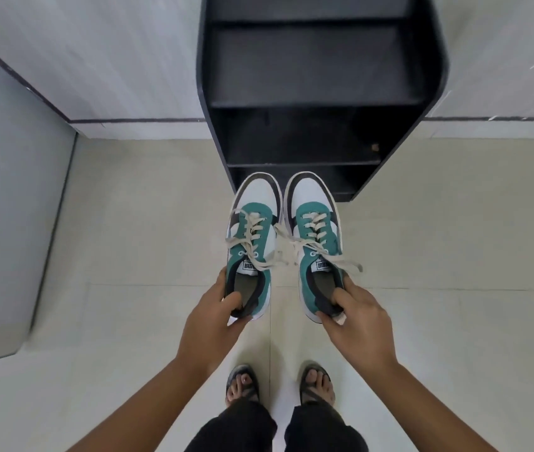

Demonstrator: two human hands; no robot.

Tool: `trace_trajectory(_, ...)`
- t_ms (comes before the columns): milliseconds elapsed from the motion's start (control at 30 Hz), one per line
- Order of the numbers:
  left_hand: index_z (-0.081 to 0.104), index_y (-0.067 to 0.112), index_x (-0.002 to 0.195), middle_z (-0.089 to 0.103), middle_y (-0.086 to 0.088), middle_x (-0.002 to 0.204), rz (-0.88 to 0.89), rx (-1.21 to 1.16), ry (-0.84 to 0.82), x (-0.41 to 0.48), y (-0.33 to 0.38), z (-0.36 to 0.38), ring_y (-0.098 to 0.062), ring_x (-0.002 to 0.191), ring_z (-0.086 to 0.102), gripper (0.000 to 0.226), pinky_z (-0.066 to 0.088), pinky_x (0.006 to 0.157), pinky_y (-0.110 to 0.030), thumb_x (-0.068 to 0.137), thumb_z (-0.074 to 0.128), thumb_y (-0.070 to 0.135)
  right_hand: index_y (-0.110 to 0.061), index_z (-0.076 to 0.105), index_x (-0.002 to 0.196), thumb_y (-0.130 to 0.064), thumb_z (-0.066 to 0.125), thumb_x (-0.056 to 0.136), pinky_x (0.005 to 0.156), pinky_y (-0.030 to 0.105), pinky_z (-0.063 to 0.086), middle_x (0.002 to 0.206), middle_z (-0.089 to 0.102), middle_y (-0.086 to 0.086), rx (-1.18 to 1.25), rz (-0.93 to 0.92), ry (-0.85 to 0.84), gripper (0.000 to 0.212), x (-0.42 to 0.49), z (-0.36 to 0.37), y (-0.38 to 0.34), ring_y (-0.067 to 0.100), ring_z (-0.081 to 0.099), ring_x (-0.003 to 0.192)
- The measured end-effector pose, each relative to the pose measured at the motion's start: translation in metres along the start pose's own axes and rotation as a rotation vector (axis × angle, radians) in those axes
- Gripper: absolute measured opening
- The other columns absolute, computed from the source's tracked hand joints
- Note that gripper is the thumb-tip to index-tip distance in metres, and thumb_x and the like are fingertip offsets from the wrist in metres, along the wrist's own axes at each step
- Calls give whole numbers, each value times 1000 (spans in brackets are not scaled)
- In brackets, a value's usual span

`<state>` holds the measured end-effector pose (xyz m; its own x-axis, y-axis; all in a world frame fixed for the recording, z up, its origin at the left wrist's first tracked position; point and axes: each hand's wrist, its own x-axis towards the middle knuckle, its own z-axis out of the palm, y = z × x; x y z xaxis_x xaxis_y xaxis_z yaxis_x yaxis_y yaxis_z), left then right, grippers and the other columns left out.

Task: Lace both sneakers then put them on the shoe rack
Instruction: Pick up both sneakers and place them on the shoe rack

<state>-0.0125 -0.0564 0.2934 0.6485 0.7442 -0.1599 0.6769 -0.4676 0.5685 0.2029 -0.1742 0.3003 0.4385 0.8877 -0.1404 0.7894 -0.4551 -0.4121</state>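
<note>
I hold two green, white and black sneakers side by side in the air, toes pointing away from me. My left hand point(215, 316) grips the heel of the left sneaker point(252, 243), thumb inside the collar. My right hand point(355, 321) grips the heel of the right sneaker point(316, 236) the same way. Cream laces run through the eyelets of both shoes, with loose ends hanging off the sides. The black shoe rack point(321, 83) stands straight ahead against the wall, its shelves bare, the sneaker toes just in front of its lowest shelf.
Pale floor tiles point(128, 256) spread all around. A grey door or panel point(8, 207) stands at the left. The white wall point(112, 60) runs behind the rack. My feet in sandals point(243, 384) stand below the shoes.
</note>
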Motion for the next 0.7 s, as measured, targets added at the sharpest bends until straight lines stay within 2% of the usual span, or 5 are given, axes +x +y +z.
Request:
trace_trajectory(200,59,12,82,56,1,126,15,-18,114,34,65,-113,-13,78,56,18,55,62,-24,77,74,21,-13,60,85,-16,78,67,54,25,46,94,67,5,26,-32,69,25,39,-111,-62,24,61,78)
trace_trajectory(333,49,12,74,58,-1,100,-24,-50,183,102,76,-156,-21,70,54,27,53,59,-35,73,75,19,-13,58,89,-17,73,72,61,36,53,94,64,5,82,-52,131,23,112,-140,-89,27,60,80)
trace_trajectory(433,50,12,76,57,-4,94,-42,-68,184,157,73,-171,-24,71,55,25,51,60,-31,72,74,18,-12,58,92,-17,70,74,64,39,52,93,62,7,91,-43,116,23,173,-138,-98,30,60,83)
trace_trajectory(600,52,10,81,57,-8,99,-58,-46,168,220,62,-174,-28,76,57,24,41,63,-25,73,74,14,-9,57,93,-18,69,77,63,32,43,95,61,10,73,10,94,23,244,-127,-105,32,60,87)
trace_trajectory(700,55,8,89,58,-10,105,-80,-50,148,242,59,-170,-29,83,58,26,41,68,-24,73,75,14,-9,57,97,-18,69,78,66,33,45,98,63,11,73,18,80,24,267,-122,-105,32,61,88)
